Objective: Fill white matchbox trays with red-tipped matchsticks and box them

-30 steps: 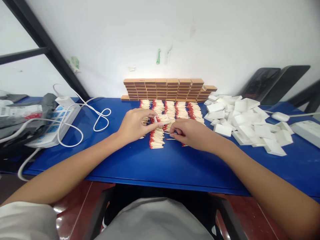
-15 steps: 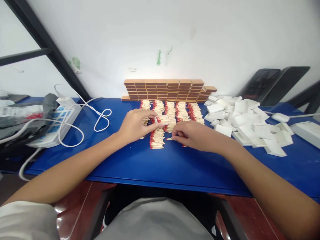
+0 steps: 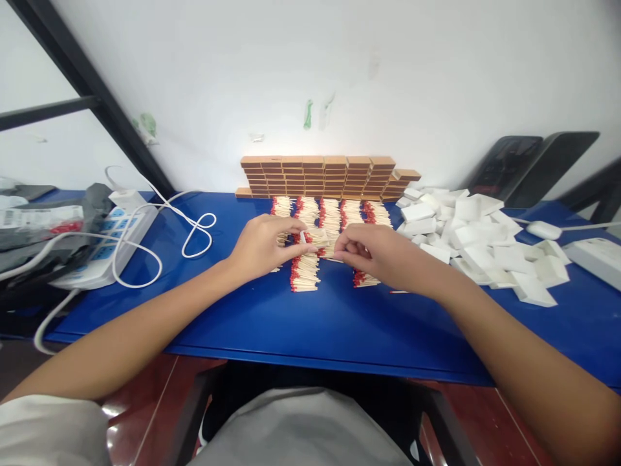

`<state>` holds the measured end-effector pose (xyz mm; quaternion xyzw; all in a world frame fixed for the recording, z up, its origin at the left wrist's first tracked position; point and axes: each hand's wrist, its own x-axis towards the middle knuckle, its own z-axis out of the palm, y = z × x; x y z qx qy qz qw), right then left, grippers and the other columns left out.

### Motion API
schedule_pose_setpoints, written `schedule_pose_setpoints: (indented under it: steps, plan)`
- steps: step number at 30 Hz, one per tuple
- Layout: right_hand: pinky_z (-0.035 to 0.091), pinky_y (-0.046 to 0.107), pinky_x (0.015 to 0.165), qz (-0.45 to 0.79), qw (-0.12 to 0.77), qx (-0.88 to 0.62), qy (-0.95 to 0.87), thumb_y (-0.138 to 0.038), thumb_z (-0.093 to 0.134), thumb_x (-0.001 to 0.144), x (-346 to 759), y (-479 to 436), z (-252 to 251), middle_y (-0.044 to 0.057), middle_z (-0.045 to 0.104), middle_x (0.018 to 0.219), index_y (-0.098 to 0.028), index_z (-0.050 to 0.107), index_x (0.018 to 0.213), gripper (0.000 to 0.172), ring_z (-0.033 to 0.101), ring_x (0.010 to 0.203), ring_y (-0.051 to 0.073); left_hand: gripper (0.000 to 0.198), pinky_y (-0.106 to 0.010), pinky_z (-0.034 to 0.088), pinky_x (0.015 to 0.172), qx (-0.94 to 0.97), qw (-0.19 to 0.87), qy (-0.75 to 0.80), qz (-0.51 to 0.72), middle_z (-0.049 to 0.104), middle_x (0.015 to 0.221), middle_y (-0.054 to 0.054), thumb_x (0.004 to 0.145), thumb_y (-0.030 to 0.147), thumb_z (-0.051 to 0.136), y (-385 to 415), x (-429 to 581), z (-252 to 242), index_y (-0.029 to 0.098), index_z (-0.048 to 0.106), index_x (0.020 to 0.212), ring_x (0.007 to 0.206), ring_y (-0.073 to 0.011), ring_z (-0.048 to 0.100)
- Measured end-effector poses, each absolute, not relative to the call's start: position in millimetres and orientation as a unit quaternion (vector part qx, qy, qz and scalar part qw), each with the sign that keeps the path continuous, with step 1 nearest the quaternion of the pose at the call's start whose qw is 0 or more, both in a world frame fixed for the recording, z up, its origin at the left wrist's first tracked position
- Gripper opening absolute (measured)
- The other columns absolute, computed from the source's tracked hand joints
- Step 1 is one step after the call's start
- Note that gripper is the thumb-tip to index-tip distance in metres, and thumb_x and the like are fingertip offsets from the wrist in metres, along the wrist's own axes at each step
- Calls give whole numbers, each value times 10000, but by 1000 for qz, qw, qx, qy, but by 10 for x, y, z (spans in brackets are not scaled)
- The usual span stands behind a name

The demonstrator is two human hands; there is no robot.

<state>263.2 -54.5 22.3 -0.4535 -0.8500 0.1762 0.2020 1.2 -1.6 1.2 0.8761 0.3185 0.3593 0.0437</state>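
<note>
My left hand point(image 3: 266, 247) grips a small white matchbox tray point(image 3: 304, 237) between thumb and fingers, tilted above the rows of matchsticks. Pale matchsticks point(image 3: 317, 237) lie inside this tray. Close to its right end, my right hand point(image 3: 371, 254) is closed in a pinch around a matchstick, which its fingers largely hide. Beneath both hands, red-headed matchsticks point(image 3: 305, 275) are laid out in several columns on the blue table point(image 3: 272, 323). A single loose matchstick point(image 3: 400, 292) lies below my right wrist.
Stacked brown matchbox sleeves point(image 3: 310, 175) line the wall behind the matchsticks. A heap of empty white trays point(image 3: 478, 239) spreads on the right, near a white puck-shaped device point(image 3: 544, 229). To the left are a power strip point(image 3: 109, 239), a looped white cable point(image 3: 206, 233) and grey plastic packaging point(image 3: 58, 226).
My right hand has risen slightly towards the tray, and the matchstick at its fingertips has left the table. My left hand stays nearly in place with the tray.
</note>
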Motion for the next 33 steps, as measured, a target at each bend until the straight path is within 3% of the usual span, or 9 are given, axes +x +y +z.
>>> schedule_pose_setpoints:
  steps: [7,16,33]
  plan:
    - [367,284,630,104,289,-437,-845,-303,612,1004,2564,-539,189,17,603,782,-209,634,889,150,517,684,160,408,-299,554,827,893,82,261,356,825,969,-19,834,573,822,-81,41,10,229,784,1050,846,-184,765]
    - [393,283,635,81,298,-418,-854,-284,591,1031,2549,-556,107,20,612,830,-215,659,981,109,517,677,149,363,-282,568,821,889,146,249,357,822,981,-21,826,520,850,-159,75,53,227,786,1031,874,-181,768]
    - [402,291,647,93,296,-422,-852,-294,616,1005,2581,-538,164,14,610,804,-226,668,978,90,528,690,159,366,-286,586,825,882,177,250,357,824,1009,-43,826,507,853,-202,78,87,215,790,1036,882,-190,778]
